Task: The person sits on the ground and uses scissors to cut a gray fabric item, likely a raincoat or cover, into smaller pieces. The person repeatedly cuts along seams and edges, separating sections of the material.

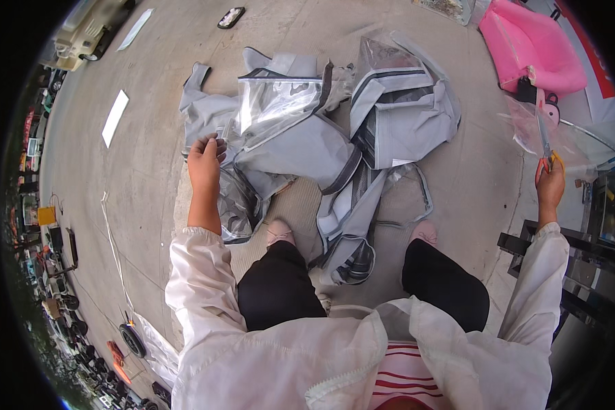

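Note:
In my right hand [552, 179], raised at the right, is a pair of scissors [544, 133] with orange and yellow handles. Their blades point away from me, beside a clear plastic sheet [523, 123]. My left hand [207, 150] hovers over the left edge of a crumpled grey fabric cover [287, 154] with clear plastic windows and dark trim. Its fingers are curled in; what they hold, if anything, is too small to make out. A second heap of grey fabric [417, 126] lies to the right, and a strip of trimmed fabric [352, 225] stretches between my feet.
A pink armchair [533, 48] stands at the far right. Closer on that side is a black metal frame [526, 239]. White strips [115, 117] lie on the concrete floor at left. A beige vehicle [85, 34] is at the far left, with clutter along the left edge.

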`<act>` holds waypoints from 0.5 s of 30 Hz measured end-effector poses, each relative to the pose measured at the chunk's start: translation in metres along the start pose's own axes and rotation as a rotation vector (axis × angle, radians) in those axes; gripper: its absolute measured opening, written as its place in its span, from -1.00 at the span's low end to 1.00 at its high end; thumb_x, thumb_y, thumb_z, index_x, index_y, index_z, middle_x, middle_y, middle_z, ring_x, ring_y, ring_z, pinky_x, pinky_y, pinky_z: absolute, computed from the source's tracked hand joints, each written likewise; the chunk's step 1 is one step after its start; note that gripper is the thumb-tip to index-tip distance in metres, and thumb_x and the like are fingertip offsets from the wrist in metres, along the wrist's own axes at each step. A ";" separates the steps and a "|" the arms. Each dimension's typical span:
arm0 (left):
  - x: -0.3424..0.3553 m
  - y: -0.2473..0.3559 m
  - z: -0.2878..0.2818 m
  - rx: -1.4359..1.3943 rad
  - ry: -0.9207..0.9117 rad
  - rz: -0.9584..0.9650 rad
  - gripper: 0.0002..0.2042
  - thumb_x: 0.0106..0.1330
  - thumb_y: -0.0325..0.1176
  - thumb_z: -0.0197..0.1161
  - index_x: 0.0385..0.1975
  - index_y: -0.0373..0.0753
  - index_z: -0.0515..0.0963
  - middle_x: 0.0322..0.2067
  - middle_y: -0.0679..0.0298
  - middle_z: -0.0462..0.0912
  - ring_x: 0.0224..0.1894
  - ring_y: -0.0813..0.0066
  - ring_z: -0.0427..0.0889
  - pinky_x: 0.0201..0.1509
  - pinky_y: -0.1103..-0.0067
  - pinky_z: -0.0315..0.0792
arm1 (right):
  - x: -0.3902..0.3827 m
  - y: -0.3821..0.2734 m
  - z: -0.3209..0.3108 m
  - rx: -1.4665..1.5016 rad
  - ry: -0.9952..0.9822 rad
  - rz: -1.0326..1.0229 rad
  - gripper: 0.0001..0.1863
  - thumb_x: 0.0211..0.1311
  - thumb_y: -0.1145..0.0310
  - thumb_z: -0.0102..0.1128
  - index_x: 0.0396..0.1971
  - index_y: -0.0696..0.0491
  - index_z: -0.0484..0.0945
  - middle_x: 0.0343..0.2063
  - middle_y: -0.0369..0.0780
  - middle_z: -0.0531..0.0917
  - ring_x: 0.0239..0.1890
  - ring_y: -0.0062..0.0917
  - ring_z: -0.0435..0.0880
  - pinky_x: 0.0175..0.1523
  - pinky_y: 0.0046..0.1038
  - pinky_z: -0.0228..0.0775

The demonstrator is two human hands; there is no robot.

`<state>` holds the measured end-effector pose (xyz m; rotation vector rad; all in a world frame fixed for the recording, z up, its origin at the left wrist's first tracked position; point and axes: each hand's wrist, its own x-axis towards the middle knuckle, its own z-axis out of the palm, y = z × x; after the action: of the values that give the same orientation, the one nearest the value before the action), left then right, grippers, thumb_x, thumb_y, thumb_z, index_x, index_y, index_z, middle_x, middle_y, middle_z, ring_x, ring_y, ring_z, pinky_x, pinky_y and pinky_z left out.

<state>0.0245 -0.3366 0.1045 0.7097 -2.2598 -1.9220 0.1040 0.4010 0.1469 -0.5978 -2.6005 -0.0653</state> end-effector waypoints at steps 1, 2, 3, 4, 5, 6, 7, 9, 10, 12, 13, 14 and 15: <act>0.003 -0.036 -0.023 0.084 0.080 -0.053 -0.73 0.33 -0.33 0.11 -0.06 -0.34 0.48 -0.21 0.16 0.62 -0.19 0.40 0.62 -0.11 0.56 0.47 | -0.022 0.003 0.023 -0.037 -0.173 0.086 -0.64 0.12 0.48 0.03 -0.03 0.11 0.52 -0.09 -0.03 0.59 -0.04 -0.12 0.56 0.02 -0.28 0.40; 0.005 -0.081 -0.040 0.320 0.159 0.023 -0.67 0.29 -0.26 0.15 -0.07 -0.37 0.48 -0.24 0.14 0.63 -0.20 0.31 0.62 -0.09 0.49 0.47 | -0.044 0.028 0.051 -0.043 -0.269 -0.009 -0.60 0.07 0.53 0.00 -0.02 0.14 0.51 -0.11 0.01 0.59 -0.06 -0.11 0.57 0.02 -0.28 0.41; 0.002 -0.116 -0.062 0.573 0.245 0.089 -0.62 0.25 -0.20 0.19 -0.09 -0.40 0.48 -0.26 0.12 0.63 -0.22 0.22 0.62 -0.08 0.42 0.47 | -0.070 0.022 0.071 -0.026 -0.389 0.025 -0.58 0.03 0.54 0.01 -0.02 0.16 0.51 -0.13 0.04 0.60 -0.07 -0.11 0.58 0.01 -0.28 0.41; -0.006 -0.135 -0.068 0.682 0.296 -0.009 -0.48 0.17 -0.08 0.26 -0.03 -0.40 0.44 -0.18 0.05 0.60 -0.13 0.12 0.58 -0.01 0.37 0.44 | -0.096 0.024 0.088 0.077 -0.409 0.016 -0.59 0.04 0.52 0.05 -0.03 0.17 0.52 -0.18 0.05 0.61 -0.10 -0.09 0.59 -0.01 -0.29 0.43; -0.020 -0.147 -0.069 0.794 0.353 -0.112 -0.33 0.08 0.04 0.32 0.03 -0.40 0.40 -0.10 -0.02 0.56 -0.03 0.02 0.54 0.07 0.33 0.40 | -0.124 0.006 0.096 0.136 -0.490 0.065 -0.65 0.07 0.48 0.08 -0.09 0.19 0.53 -0.27 0.04 0.64 -0.18 -0.08 0.62 -0.09 -0.29 0.45; -0.029 -0.153 -0.065 0.828 0.317 -0.185 -0.19 0.00 0.13 0.34 0.12 -0.38 0.30 0.02 -0.05 0.46 0.08 0.00 0.45 0.14 0.31 0.34 | -0.148 0.002 0.110 0.049 -0.605 0.096 -0.73 0.09 0.40 0.13 -0.21 0.21 0.56 -0.36 0.03 0.65 -0.26 -0.08 0.64 -0.18 -0.26 0.45; -0.035 -0.163 -0.053 0.848 0.263 -0.260 -0.05 -0.09 0.21 0.37 0.22 -0.35 0.20 0.13 -0.09 0.37 0.18 -0.02 0.35 0.21 0.28 0.28 | -0.180 0.025 0.139 0.042 -0.727 0.245 -0.72 0.07 0.28 0.21 -0.34 0.20 0.59 -0.44 0.01 0.66 -0.32 -0.12 0.66 -0.22 -0.23 0.44; -0.052 -0.159 -0.040 0.899 0.195 -0.315 0.11 -0.16 0.24 0.40 0.33 -0.27 -0.02 0.26 -0.09 0.15 0.29 0.00 0.20 0.29 0.23 0.17 | -0.224 0.004 0.143 0.070 -0.937 0.349 -0.61 -0.07 0.14 0.35 -0.41 0.20 0.61 -0.50 -0.02 0.65 -0.36 -0.16 0.66 -0.23 -0.26 0.45; -0.059 -0.152 -0.036 0.997 0.181 -0.284 0.13 -0.17 0.24 0.40 0.35 -0.22 -0.06 0.27 -0.06 0.13 0.30 0.00 0.18 0.29 0.22 0.16 | -0.239 -0.019 0.134 -0.069 -0.980 0.278 -0.59 -0.09 0.13 0.37 -0.43 0.23 0.61 -0.51 0.02 0.64 -0.37 -0.14 0.66 -0.24 -0.26 0.45; -0.065 -0.141 -0.022 1.213 0.213 -0.077 -0.11 -0.06 0.07 0.37 0.28 -0.20 0.16 0.19 -0.04 0.30 0.22 -0.02 0.32 0.24 0.34 0.26 | -0.266 -0.009 0.140 -0.079 -1.189 0.371 -0.57 -0.08 0.14 0.36 -0.49 0.28 0.59 -0.57 -0.01 0.63 -0.51 -0.17 0.65 -0.40 -0.25 0.44; -0.061 -0.144 -0.031 1.144 0.173 -0.140 -0.20 -0.03 0.01 0.34 0.23 -0.20 0.24 0.17 -0.01 0.35 0.18 0.01 0.36 0.20 0.34 0.30 | -0.271 0.009 0.141 0.086 -1.269 0.510 -0.54 -0.05 0.10 0.34 -0.51 0.30 0.59 -0.60 -0.03 0.63 -0.58 -0.20 0.63 -0.47 -0.26 0.42; -0.050 -0.144 -0.043 1.087 0.138 -0.189 -0.29 0.00 -0.04 0.31 0.18 -0.20 0.31 0.14 0.01 0.39 0.13 0.03 0.41 0.16 0.35 0.33 | -0.264 -0.001 0.135 0.033 -1.335 0.514 -0.53 -0.06 0.09 0.35 -0.52 0.30 0.59 -0.61 -0.01 0.62 -0.56 -0.18 0.64 -0.44 -0.26 0.43; -0.043 -0.146 -0.056 1.027 0.104 -0.237 -0.38 0.03 -0.09 0.28 0.12 -0.20 0.39 0.11 0.04 0.43 0.09 0.06 0.45 0.12 0.36 0.37 | -0.256 -0.011 0.129 -0.022 -1.400 0.516 -0.52 -0.06 0.07 0.36 -0.52 0.30 0.59 -0.61 0.00 0.62 -0.53 -0.17 0.64 -0.40 -0.25 0.43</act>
<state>0.1244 -0.3849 -0.0131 1.1417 -3.1045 -0.5895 0.2473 0.3067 -0.0833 -1.7813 -3.5332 0.7429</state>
